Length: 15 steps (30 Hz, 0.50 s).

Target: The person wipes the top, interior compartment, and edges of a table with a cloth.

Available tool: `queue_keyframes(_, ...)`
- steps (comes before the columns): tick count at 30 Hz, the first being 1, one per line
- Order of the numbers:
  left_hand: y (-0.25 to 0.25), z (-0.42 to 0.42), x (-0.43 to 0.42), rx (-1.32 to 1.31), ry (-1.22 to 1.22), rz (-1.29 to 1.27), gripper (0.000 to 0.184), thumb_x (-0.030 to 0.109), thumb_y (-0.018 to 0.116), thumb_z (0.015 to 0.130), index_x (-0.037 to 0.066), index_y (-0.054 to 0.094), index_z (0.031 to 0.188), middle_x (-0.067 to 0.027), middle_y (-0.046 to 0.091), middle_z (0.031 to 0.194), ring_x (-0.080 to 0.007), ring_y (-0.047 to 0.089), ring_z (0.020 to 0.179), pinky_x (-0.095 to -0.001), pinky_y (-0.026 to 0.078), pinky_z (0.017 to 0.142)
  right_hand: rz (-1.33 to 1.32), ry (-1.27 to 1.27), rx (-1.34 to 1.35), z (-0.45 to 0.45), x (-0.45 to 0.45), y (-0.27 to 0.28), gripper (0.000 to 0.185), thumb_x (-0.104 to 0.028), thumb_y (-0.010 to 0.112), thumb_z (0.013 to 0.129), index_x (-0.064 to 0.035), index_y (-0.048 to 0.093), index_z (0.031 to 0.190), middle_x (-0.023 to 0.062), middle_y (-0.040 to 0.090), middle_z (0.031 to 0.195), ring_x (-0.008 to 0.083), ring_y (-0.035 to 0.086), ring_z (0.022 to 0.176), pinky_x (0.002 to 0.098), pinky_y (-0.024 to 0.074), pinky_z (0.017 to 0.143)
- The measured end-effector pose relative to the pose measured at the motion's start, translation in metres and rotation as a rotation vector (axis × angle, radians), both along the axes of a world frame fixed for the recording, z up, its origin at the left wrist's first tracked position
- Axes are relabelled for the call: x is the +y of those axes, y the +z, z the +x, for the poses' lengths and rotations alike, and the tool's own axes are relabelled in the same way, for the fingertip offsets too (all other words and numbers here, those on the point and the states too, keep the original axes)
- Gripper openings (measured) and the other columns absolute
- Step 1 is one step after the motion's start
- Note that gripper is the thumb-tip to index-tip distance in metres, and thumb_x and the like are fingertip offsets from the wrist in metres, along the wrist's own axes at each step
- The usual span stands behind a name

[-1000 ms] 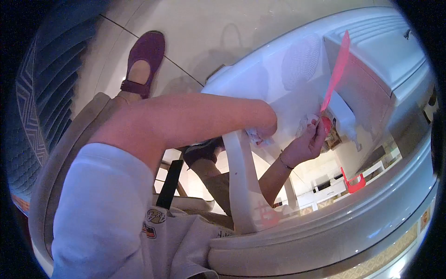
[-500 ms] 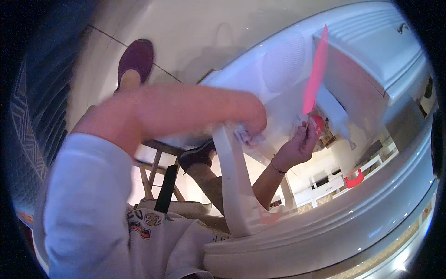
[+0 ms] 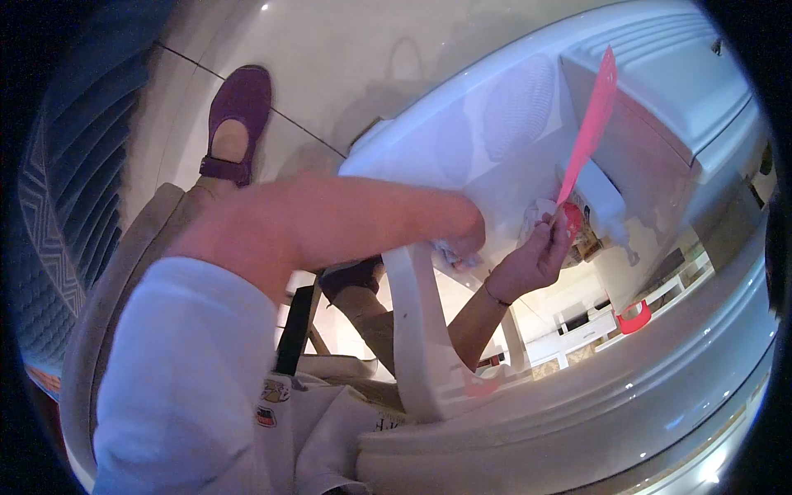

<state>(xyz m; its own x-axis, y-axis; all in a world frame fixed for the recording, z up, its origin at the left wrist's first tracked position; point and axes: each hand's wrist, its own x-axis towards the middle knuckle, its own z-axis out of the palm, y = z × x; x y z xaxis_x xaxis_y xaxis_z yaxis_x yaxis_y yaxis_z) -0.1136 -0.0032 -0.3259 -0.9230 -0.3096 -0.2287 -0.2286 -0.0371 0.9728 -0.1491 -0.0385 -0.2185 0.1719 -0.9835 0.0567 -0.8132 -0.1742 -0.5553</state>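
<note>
My left hand [image 3: 465, 224] is curled, its fingers mostly hidden behind the wrist. A crumpled whitish cloth or tissue [image 3: 455, 256] pokes out from under it, beside a white frame bar [image 3: 409, 330]. My right hand [image 3: 532, 262], with a thin bracelet at the wrist, pinches the lower end of a long, flat, pointed pink strip [image 3: 591, 124]. The strip stands up from the fingers, tip toward the top. Just behind those fingers are a red item [image 3: 572, 216], partly hidden, and a brown packet [image 3: 589, 245]. A white bottle [image 3: 601, 196] leans close by.
Glossy white furniture [image 3: 561, 437] curves along the bottom and right, with a ribbed block [image 3: 652, 74] at upper right. A purple shoe [image 3: 244, 103] rests on the tiled floor. Quilted dark blue fabric [image 3: 82, 190] is at left. A red object [image 3: 634, 317] shows low at right.
The pink strip's tip has swung right and it leans more. My left forearm and hand have shifted slightly right and down. More of the purple shoe shows.
</note>
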Motion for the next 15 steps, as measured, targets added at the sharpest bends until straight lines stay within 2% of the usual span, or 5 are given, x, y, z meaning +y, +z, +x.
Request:
queue_keyframes(3,-0.001,-0.034,-0.003,0.064,0.052,0.007,0.042,0.026,0.06,0.08,0.006,0.055,0.116,-0.0182,0.061,0.109,-0.0359,0.057,0.1,-0.0473,0.044,0.084,0.05,-0.067,0.062,0.0,0.003,-0.001,0.027,0.002,0.05,0.088,0.0045,0.06,0.114,0.0124,0.063,0.106,0.0191,0.06,0.094,0.0307,0.0494,0.084)
queue_keyframes(6,-0.001,-0.041,-0.002,0.119,0.078,0.015,0.042,0.026,0.059,0.08,0.006,0.055,0.117,-0.0179,0.061,0.11,-0.0356,0.057,0.101,-0.0471,0.043,0.085,0.024,-0.033,-0.051,-0.001,0.007,0.0,0.02,0.0,0.053,0.087,0.0055,0.061,0.105,0.0113,0.063,0.097,0.0202,0.06,0.089,0.03,0.0498,0.078)
queue_keyframes(8,0.002,-0.024,-0.002,0.13,0.083,0.031,0.042,0.026,0.058,0.08,0.006,0.054,0.117,-0.0178,0.06,0.11,-0.0354,0.057,0.101,-0.047,0.042,0.086,0.05,0.021,0.037,0.001,0.006,0.003,0.027,0.002,0.05,0.088,0.0045,0.06,0.113,0.0121,0.063,0.106,0.0193,0.061,0.091,0.0296,0.0499,0.082)
queue_keyframes(15,-0.001,0.111,0.025,0.181,0.063,0.104,0.041,0.023,0.055,0.082,0.008,0.053,0.12,-0.0165,0.059,0.112,-0.0341,0.056,0.103,-0.0463,0.04,0.088,0.004,0.095,0.084,-0.009,0.007,-0.004,0.026,0.001,0.05,0.089,0.0042,0.06,0.113,0.0131,0.063,0.103,0.0192,0.061,0.091,0.0282,0.0499,0.08)
